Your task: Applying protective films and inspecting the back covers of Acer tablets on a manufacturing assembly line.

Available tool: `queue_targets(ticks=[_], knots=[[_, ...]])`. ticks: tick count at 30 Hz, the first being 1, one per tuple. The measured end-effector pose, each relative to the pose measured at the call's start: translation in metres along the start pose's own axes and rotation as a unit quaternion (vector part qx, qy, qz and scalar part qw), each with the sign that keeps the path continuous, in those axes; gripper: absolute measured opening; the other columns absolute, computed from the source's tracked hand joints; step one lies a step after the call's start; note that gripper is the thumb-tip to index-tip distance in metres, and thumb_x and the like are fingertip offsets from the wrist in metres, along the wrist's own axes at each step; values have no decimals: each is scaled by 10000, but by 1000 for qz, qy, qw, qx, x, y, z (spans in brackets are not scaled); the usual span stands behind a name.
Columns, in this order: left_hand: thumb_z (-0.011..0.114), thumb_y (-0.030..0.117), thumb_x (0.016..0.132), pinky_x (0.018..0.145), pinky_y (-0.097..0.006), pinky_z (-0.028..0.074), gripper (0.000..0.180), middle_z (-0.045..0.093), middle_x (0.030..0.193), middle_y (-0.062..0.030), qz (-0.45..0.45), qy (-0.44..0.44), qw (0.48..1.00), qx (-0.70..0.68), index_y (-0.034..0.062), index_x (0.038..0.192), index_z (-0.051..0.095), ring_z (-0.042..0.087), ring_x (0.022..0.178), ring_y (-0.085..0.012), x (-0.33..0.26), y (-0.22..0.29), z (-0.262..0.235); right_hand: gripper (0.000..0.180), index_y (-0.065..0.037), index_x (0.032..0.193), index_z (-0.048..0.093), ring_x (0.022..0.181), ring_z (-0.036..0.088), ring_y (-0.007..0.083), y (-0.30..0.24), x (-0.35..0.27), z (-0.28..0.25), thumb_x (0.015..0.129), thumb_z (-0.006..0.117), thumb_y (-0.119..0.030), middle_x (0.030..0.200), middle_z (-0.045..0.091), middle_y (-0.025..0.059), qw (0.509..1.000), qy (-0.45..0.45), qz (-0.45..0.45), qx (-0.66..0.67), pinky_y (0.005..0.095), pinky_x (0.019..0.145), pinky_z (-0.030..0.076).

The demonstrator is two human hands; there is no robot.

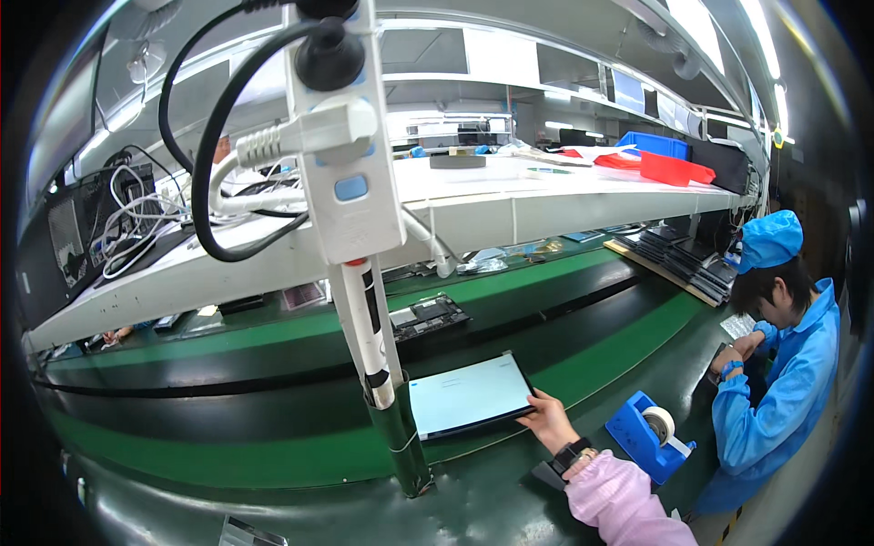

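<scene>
My right hand (549,420), in a pink sleeve with a dark watch at the wrist, grips the right edge of a tablet-like screen panel (469,398). The fingers are closed on its lower right corner. Its display is lit pale and nearly blank, with a thin dark border. The panel tilts over the green bench, its left edge behind or against the post (391,428). My left hand is out of view. Just right of my wrist stands a blue tape dispenser (637,440) with a white roll.
The post carries a white power strip (350,196) with black and white plugs. A white shelf (564,202) crosses above the bench. An opened device (428,316) lies on the belt, and dark panels (669,259) are stacked far right. A co-worker in blue (783,364) works at right.
</scene>
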State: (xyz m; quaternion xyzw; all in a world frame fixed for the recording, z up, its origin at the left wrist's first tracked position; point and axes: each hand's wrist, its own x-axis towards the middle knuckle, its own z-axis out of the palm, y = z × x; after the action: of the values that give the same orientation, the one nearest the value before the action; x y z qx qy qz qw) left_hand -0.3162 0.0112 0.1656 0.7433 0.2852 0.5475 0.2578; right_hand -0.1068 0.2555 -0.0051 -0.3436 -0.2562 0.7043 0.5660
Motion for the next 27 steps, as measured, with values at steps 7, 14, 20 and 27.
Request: queue_targets(ticks=[7,14,20,27], knots=[[553,103,851,574,-307,433,159,587,717,-120,16,10,1000,-15,-36,779,584,562,620,-210,-7,-6,-6,309,-16,1198,493,960,564,217,22,23,22,896,468,-72,1070,561,108,994,-33,96,-35,397,846,475],[545,106,856,555,-306,421,164,577,702,-116,81,-13,997,-14,-27,764,575,549,603,-209,9,2,-1,317,-60,1189,543,1035,483,147,-22,25,9,889,544,-164,1068,544,20,951,-93,113,-272,423,966,341],[538,108,860,539,-306,410,170,568,688,-113,126,-10,991,-35,-19,751,568,539,588,-207,14,10,20,395,-4,1266,449,1150,436,214,-65,-58,34,892,519,-111,1212,472,92,976,-154,122,-94,529,993,310],[529,111,865,521,-305,398,179,559,673,-109,134,7,989,-66,-9,736,559,526,570,-205,3,21,50,387,59,1219,427,1215,408,315,-26,-129,0,857,518,-40,1253,452,212,936,-187,262,143,519,1056,279]])
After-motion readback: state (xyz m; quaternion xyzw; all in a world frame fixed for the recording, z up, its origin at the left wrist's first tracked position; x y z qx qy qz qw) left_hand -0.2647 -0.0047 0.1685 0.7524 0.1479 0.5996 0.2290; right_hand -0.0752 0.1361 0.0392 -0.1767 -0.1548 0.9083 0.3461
